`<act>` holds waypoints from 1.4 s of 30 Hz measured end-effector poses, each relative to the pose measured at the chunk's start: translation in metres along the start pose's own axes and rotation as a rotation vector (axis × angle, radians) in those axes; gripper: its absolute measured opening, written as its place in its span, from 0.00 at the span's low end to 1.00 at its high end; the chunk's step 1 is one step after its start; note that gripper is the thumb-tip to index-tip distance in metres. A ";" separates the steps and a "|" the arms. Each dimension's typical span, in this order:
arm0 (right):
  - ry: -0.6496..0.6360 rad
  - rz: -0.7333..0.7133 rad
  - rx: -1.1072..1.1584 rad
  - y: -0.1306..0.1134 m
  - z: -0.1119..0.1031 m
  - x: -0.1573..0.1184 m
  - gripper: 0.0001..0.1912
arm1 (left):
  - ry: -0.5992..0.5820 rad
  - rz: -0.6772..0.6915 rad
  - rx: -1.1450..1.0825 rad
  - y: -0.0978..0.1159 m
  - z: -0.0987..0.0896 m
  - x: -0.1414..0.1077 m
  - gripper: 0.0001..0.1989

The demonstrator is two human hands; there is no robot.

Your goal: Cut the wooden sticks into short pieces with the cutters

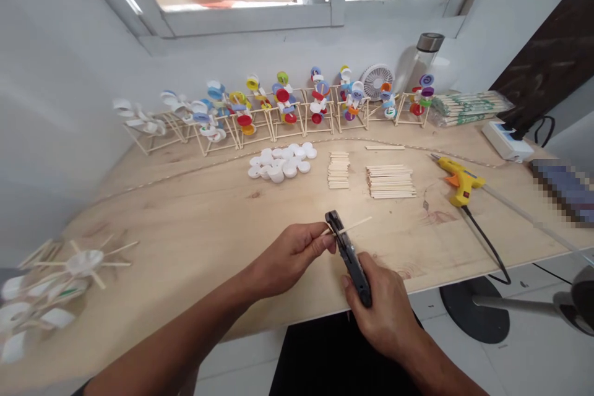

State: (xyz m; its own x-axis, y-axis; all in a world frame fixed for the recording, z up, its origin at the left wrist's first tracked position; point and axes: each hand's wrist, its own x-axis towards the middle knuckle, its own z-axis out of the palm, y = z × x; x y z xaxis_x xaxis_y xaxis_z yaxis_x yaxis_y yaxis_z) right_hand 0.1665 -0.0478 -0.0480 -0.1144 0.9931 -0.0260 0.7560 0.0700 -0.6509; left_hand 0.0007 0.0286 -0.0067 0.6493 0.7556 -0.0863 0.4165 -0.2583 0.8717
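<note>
Here at my long pale plywood bench (185,229), a row of wooden craft-stick stands (273,130) carrying colourful bottle-cap wheels lines the back, and one careless knock could topple those light frames. Off to my right lies a yellow hot glue gun (459,179), its black power cord (482,241) dropping over the bench edge, so a snagged elbow could drag it down. Ahead, a heap of white plastic bottle caps (281,162) and a stack of flat wooden sticks (390,182) sit within reach of a stray sweep. My left hand (290,260) is pinching a thin pale wooden stick (355,226), while my right hand (383,312) is closed around a black cutter (349,258), the stick lying across its head. A slack pinch could let the stick twist and splinter, a cut-off piece could spring away, and my left fingertips (328,242) sit dangerously close to that cutter head.
</note>
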 end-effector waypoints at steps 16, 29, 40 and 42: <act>-0.010 0.033 0.066 -0.004 -0.005 -0.005 0.04 | 0.377 0.242 0.651 -0.009 0.024 -0.009 0.11; -0.075 -0.014 0.085 -0.001 -0.008 -0.005 0.03 | 0.036 0.045 -0.012 -0.001 0.000 -0.008 0.14; -0.100 0.030 0.001 -0.002 -0.003 0.005 0.02 | -0.094 -0.125 -0.391 -0.018 -0.003 0.001 0.17; -0.070 0.043 -0.017 -0.001 0.001 0.006 0.01 | -0.025 -0.056 -0.175 -0.017 -0.003 0.002 0.16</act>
State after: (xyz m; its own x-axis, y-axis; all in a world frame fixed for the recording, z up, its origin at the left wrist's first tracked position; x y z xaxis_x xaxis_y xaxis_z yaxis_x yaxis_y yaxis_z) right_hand 0.1646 -0.0423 -0.0479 -0.1258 0.9863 -0.1067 0.7716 0.0297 -0.6354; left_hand -0.0065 0.0362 -0.0203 0.6446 0.7502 -0.1472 0.3371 -0.1060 0.9355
